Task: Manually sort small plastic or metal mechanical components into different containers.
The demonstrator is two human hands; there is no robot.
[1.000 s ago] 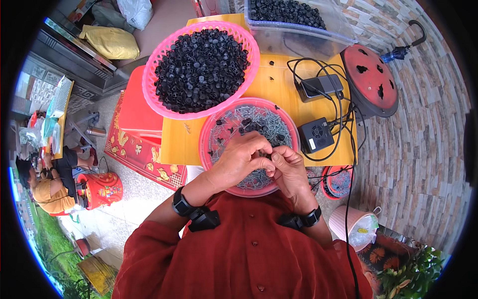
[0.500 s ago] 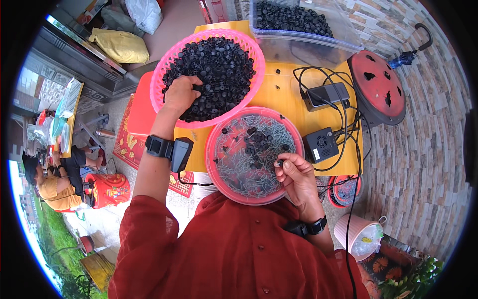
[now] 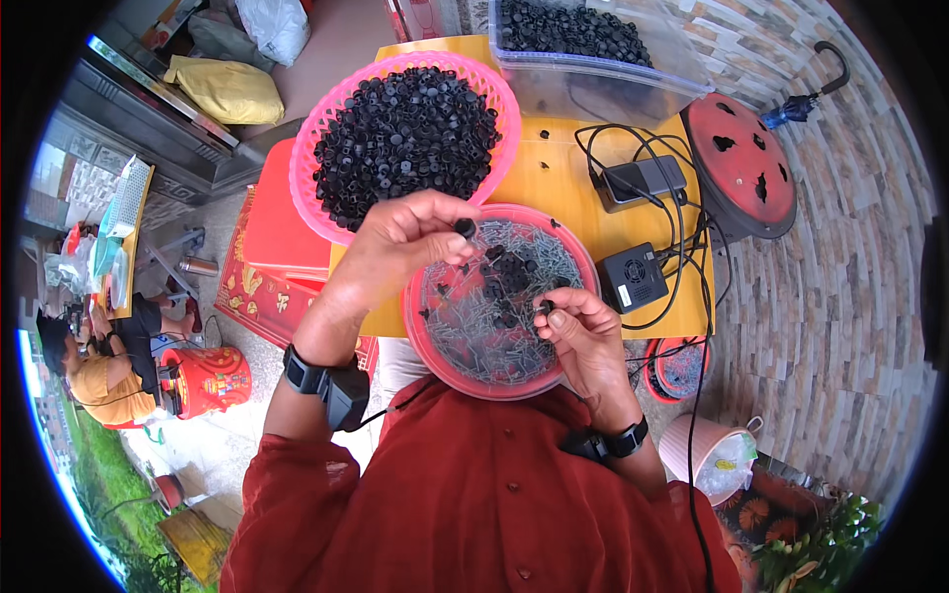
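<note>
Between the thumb and fingertips of my left hand (image 3: 400, 247) is a small round black plastic cap (image 3: 465, 227), held over the upper left rim of the tub. My right hand (image 3: 585, 341) pinches another small black plastic piece (image 3: 544, 307) above the tub's right side; its fingers partly hide it. Below both hands sits a round red-rimmed tub (image 3: 435, 361) of loose grey screws (image 3: 474, 351), with a cluster of black caps (image 3: 512, 272) lying on top. Beyond my left hand stands a pink openwork basket (image 3: 308, 127) heaped with similar black caps (image 3: 410, 128).
A clear plastic bin (image 3: 593, 84) of black parts stands at the back of the yellow table (image 3: 554, 188). Two black devices (image 3: 636, 282) with tangled cables lie at right, beside a red-topped stool (image 3: 741, 148). Another person (image 3: 114, 371) sits at far left.
My left hand has come out of the basket toward me, lifting a black cap over the tub. My right hand has moved slightly left, still pinching its piece.
</note>
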